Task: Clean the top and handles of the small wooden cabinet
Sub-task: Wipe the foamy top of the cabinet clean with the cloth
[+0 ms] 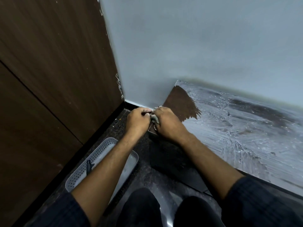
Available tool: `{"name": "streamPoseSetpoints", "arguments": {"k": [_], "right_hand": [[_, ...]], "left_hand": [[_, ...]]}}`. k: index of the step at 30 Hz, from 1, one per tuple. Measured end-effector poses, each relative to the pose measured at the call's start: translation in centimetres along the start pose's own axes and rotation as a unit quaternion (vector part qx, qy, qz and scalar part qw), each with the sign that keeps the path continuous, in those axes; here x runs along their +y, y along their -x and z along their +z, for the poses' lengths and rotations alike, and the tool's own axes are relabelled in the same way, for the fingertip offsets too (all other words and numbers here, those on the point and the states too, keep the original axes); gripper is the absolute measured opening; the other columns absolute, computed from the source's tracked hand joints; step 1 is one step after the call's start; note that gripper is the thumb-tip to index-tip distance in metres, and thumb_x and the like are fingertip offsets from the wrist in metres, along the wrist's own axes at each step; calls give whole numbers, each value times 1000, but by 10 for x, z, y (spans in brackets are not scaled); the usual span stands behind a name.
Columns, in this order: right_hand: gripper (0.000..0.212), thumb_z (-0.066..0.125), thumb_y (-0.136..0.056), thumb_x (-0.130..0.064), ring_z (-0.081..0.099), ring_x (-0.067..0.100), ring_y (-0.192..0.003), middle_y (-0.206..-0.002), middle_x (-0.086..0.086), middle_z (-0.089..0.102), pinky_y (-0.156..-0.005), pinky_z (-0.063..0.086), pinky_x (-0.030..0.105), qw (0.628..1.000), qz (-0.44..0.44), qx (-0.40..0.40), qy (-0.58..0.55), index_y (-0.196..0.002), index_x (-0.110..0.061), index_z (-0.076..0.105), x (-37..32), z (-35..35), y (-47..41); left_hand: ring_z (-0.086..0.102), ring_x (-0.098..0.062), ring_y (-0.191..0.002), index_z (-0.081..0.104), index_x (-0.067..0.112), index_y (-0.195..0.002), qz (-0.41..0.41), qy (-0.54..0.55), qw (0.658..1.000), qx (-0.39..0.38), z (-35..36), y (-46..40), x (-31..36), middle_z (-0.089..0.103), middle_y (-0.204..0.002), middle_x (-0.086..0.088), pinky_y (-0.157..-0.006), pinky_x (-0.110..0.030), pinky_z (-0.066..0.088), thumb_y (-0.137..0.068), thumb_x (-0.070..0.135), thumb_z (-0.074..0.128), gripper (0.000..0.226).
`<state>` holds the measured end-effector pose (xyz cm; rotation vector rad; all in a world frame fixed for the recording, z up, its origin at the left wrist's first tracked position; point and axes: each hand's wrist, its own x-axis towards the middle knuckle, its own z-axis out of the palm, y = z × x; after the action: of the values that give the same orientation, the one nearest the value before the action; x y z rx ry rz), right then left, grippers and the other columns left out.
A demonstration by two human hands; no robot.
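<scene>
The small wooden cabinet's top [237,128] fills the right side, smeared with white cleaning foam. A bare brown wedge [180,104] shows at its far left corner. My left hand [137,120] and my right hand [167,123] meet at that left corner edge. Both pinch a small grey cloth [154,119] bunched between them. The cabinet's handles are hidden from view.
A grey perforated plastic tray [91,163] lies on the dark speckled floor under my left forearm, with a dark tool [88,167] inside. A tall dark wood panel [57,79] stands at left and a pale wall [196,46] behind. My dark-trousered knees [142,208] are at the bottom.
</scene>
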<state>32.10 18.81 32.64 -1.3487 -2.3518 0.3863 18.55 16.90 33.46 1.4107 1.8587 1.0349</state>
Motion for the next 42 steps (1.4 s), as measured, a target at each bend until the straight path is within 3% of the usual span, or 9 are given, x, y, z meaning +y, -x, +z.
{"name": "streamPoseSetpoints", "arguments": {"k": [5,10,15,18,24,28,31,34,42], "right_hand": [[41,62,-89,-16,52,24,-124,-131,10,61,-113,35,31,997,-46,-60,-9,-130,-9,59,2,-1,41],[28,64,-83,-9,62,31,-107,-113,14,68,-95,48,29,998,66,0,13,-110,-6,68,50,-37,25],[18,53,-93,-14,57,27,-102,-107,11,64,-98,45,38,999,29,20,6,-105,-9,65,27,-22,50],[29,57,-92,-17,56,24,-114,-119,11,65,-108,37,27,1000,-24,-18,-2,-118,-7,65,26,-20,83],[31,60,-91,-13,54,29,-117,-122,13,62,-104,37,31,994,106,25,31,-121,-6,64,51,-40,60],[31,54,-94,-21,53,25,-122,-133,11,56,-109,43,37,999,42,4,-2,-123,-13,63,30,-26,98],[38,55,-95,-29,47,25,-130,-149,12,37,-110,44,36,997,79,4,2,-131,-17,56,46,-36,103],[38,51,-100,-25,43,28,-130,-144,12,43,-110,40,39,990,133,30,30,-136,-11,54,55,-43,82],[35,56,-96,-23,44,24,-130,-142,9,49,-111,34,29,997,70,9,24,-130,-15,58,45,-36,120]], "left_hand": [[61,-16,-107,72,15,-109,62,-50,997,5,4,2,2,68,-114,-2,-95,-26,46,-92,10,56,25],[51,-24,-113,69,19,-111,164,-138,977,-8,21,11,3,60,-117,-3,-103,-39,41,-88,13,61,26],[52,-25,-111,69,19,-111,181,-135,974,-22,32,14,5,61,-114,-2,-102,-41,42,-86,14,62,26],[52,-22,-112,69,19,-111,199,-118,972,-36,37,14,6,62,-114,-1,-103,-38,42,-86,12,63,26],[49,-19,-115,68,21,-113,212,-133,967,-45,42,16,10,61,-115,2,-104,-33,40,-88,16,62,25],[48,-17,-117,66,21,-115,215,-131,966,-58,47,19,12,60,-118,3,-104,-32,40,-89,16,61,27],[49,-16,-117,66,22,-115,223,-132,964,-65,49,19,12,60,-118,4,-104,-32,40,-88,17,62,27],[51,-19,-116,67,20,-115,227,-138,962,-61,51,18,14,62,-117,2,-105,-33,41,-88,16,63,27],[53,-17,-115,68,19,-115,238,-117,962,-65,53,19,14,64,-117,2,-102,-28,40,-87,13,63,28]]}}
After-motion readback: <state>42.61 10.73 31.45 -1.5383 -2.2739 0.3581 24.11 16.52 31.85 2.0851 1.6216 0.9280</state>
